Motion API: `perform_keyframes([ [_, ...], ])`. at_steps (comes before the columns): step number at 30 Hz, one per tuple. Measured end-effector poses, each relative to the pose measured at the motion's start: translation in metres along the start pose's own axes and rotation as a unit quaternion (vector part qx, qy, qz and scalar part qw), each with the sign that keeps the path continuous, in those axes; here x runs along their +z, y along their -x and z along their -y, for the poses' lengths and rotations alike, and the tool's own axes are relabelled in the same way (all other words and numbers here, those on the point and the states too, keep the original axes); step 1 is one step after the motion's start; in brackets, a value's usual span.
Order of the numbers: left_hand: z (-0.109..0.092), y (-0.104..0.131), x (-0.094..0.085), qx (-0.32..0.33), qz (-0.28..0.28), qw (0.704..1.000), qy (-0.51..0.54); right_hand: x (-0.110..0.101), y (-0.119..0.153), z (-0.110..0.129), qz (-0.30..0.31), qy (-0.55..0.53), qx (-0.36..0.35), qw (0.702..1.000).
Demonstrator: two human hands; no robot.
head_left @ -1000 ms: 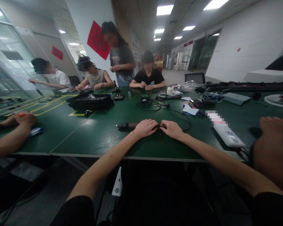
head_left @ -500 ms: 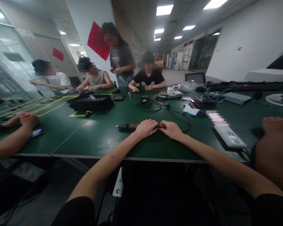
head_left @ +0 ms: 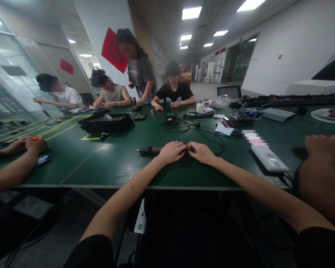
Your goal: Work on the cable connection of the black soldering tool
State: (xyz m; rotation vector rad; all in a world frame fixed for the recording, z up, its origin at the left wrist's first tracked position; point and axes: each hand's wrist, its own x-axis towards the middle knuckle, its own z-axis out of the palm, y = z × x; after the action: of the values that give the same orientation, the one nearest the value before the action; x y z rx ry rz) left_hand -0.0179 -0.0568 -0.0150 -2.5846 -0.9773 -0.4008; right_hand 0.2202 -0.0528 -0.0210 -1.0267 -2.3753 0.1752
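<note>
On the green table in front of me lies an electric screwdriver (head_left: 150, 150), its tip pointing left. My left hand (head_left: 171, 152) is closed around the rear part of its body and hides that end. Right beside it, my right hand (head_left: 200, 152) pinches the dark end of a black cable (head_left: 222, 142) against the back of the screwdriver. Whether the connector is seated cannot be made out, as the fingers cover it. From there the cable curves away to the right and back toward a loose coil (head_left: 178, 125).
A black open case (head_left: 107, 123) stands on the table (head_left: 100, 167) at back left. To my right lies a white power strip (head_left: 269, 158). A blue-white packet (head_left: 224, 129) and bundled wires (head_left: 248, 114) lie behind. Other people's arms rest at both sides; several people are across the table.
My hands stay together at the screwdriver's rear end, almost unmoved. The view has shifted slightly. Across the table, the standing person has leaned forward and lowered a hand toward the tabletop.
</note>
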Motion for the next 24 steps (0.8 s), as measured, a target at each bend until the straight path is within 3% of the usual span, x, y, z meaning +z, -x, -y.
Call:
perform_keyframes([
  [17, -0.0021, -0.0001, -0.0017, -0.031, -0.003, 0.999, 0.01, -0.0032, -0.0016, 0.0031, 0.015, 0.029, 0.017, 0.999],
  [24, -0.0017, 0.0005, -0.0009, -0.01, -0.004, 1.0, 0.015, -0.0051, -0.0007, 0.0041, 0.013, 0.017, 0.009, 1.0],
])
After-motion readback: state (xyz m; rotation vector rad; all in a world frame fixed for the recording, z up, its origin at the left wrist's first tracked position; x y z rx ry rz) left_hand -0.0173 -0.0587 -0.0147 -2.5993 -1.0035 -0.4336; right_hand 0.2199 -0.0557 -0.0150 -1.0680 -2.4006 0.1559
